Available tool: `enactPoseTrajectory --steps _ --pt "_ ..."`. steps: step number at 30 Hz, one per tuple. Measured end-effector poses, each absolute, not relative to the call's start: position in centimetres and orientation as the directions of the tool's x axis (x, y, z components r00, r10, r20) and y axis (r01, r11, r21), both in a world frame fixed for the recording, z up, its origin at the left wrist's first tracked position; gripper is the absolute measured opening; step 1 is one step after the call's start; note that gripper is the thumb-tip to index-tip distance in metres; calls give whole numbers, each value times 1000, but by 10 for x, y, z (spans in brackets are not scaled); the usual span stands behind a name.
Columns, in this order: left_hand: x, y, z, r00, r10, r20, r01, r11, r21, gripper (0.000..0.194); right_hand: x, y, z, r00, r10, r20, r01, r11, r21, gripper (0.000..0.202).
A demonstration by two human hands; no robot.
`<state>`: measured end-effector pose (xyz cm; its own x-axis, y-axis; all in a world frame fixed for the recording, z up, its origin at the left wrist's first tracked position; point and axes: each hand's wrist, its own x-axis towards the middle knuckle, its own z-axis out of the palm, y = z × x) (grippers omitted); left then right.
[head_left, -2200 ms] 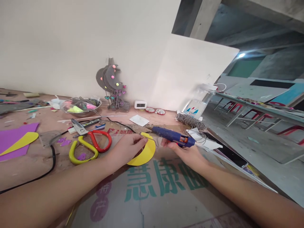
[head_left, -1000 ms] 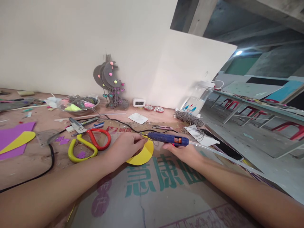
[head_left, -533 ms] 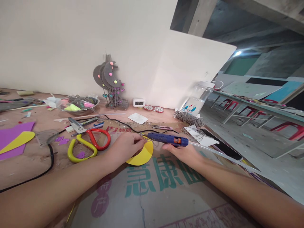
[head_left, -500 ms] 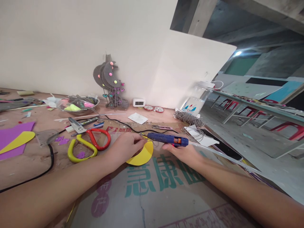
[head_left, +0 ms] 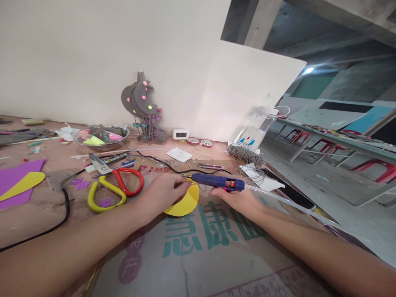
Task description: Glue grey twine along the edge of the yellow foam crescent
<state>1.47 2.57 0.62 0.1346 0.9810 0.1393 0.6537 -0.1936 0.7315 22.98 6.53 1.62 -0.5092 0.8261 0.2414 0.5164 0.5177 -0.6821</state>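
My right hand point(head_left: 236, 201) is wrapped round a blue hot glue gun point(head_left: 218, 181), its nozzle pointing left. A clear glue stick point(head_left: 287, 201) runs out of the gun's back end. The nozzle tip sits right at the fingertips of my left hand point(head_left: 165, 189). My left hand is closed in a pinch at a curved yellow foam piece point(head_left: 185, 205), covering part of it. The piece rests on a printed cardboard sheet point(head_left: 216, 264). Scissors point(head_left: 128, 181) with one red and one yellow handle lie to the left of my left hand.
Purple foam sheet point(head_left: 18, 177), a metal bowl point(head_left: 119, 142), grey moon ornaments point(head_left: 139, 99), a small clock point(head_left: 180, 134), a pink cutter point(head_left: 210, 166), grey yarn point(head_left: 246, 154) and a clear jug point(head_left: 255, 128) lie around. A black cable point(head_left: 163, 165) crosses behind my hands.
Almost nothing differs. Both hands, the glue gun and the yellow piece hold nearly the same places; the whole view has shifted very slightly.
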Motion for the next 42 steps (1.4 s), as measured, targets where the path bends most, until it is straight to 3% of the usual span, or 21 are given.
enactPoseTrajectory --steps 28,32,37,42 --pt "15 27 7 161 967 196 690 -253 678 36 229 66 17 -437 841 319 491 520 -699 20" --pt "15 26 7 149 977 149 620 -210 756 36 230 70 20 -386 887 254 555 443 -704 28" --pt "15 28 6 148 989 -15 458 -55 887 35 230 77 28 -434 842 322 373 493 -786 41" --pt "16 30 4 155 988 -10 415 -56 908 33 227 84 56 -444 817 367 296 521 -801 32"
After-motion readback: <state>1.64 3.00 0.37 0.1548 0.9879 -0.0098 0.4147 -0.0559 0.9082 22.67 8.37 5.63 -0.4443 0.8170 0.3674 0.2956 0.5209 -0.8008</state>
